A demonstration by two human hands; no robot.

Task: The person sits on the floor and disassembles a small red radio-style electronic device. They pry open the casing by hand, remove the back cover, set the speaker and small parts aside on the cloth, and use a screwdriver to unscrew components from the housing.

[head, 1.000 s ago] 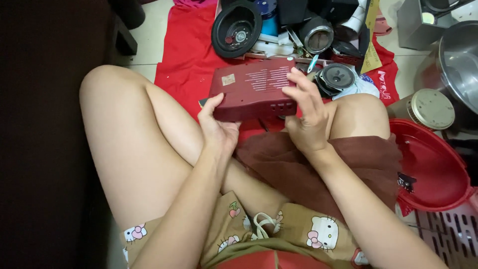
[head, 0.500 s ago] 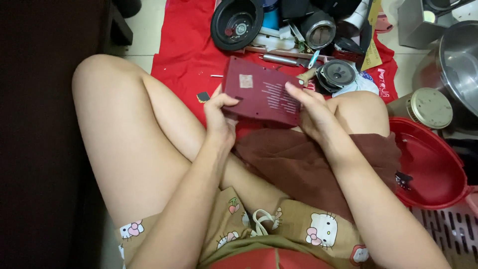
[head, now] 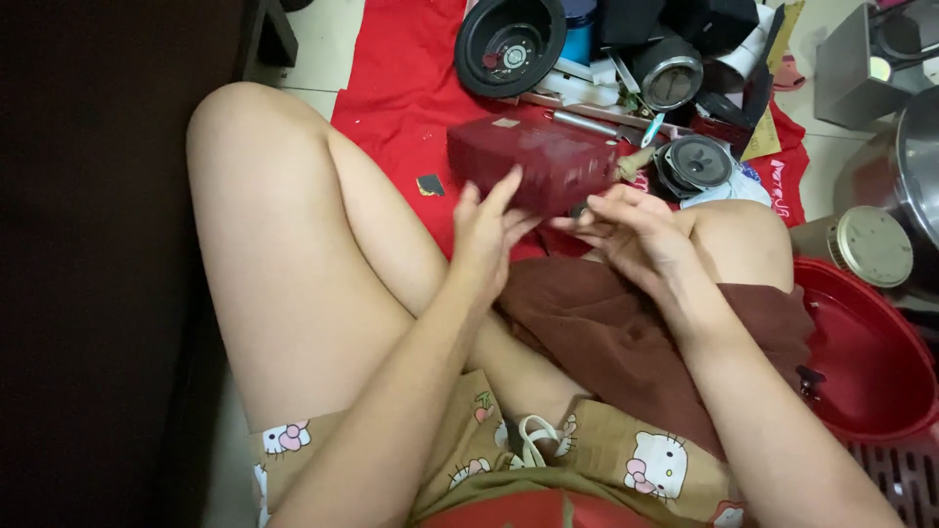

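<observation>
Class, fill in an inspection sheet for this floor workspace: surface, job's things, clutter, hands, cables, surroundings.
Surface: red cloth spread on a tiled floor.
Job's things: dark red box, between both hands.
Clutter: black speaker cone, small round speaker, metal can, brown cloth on the lap.
Hands: left hand and right hand open, fingers touching the box.
Cables: nothing seen.
Surroundings: red basin, dark furniture.

**Surrounding Items on the Floor**

A red cloth [head: 411, 68] is spread over the tiled floor. A black speaker cone [head: 509, 44] is placed at its far edge, with a smaller round speaker [head: 696, 164] to the right. A brown towel [head: 626, 337] is draped across the lap. A red plastic basin [head: 861, 352] is positioned beside a round metal lid [head: 873, 245].
</observation>
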